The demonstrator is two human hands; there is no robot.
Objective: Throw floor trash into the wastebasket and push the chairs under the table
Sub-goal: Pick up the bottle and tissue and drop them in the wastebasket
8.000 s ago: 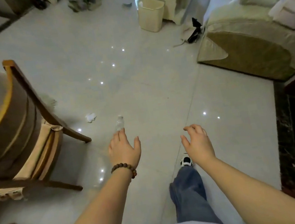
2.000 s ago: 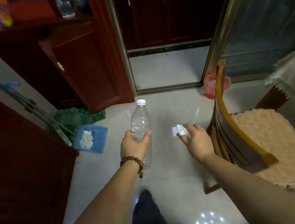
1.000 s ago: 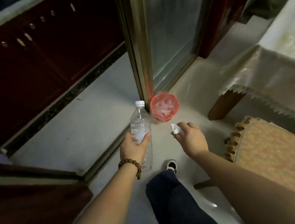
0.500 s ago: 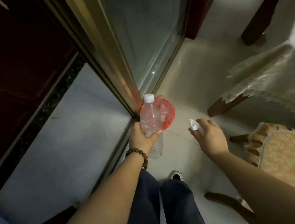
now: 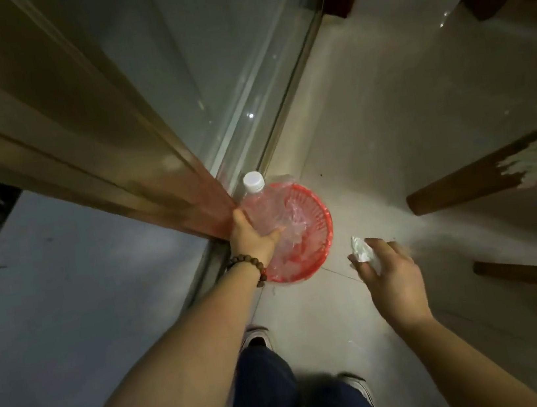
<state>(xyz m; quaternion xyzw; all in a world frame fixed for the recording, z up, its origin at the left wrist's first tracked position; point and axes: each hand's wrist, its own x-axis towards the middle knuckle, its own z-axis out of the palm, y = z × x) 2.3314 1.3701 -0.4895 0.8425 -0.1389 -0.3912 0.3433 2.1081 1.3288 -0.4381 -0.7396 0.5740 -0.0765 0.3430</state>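
Glass door (image 5: 205, 57) at 11 o'clock, red bin (image 5: 315, 227) at its foot; left hand (image 5: 251, 236) fingers wrapped round bottle (image 5: 262, 209) over bin; right hand (image 5: 391, 275) at 4 o'clock of bin, fingers pinching tissue (image 5: 362, 252)

Dim indoor light, wide-angle view.
Small glare specks on the glass door panel (image 5: 236, 80) centre-top; edges bend strongly; lower frame soft, shadowed.
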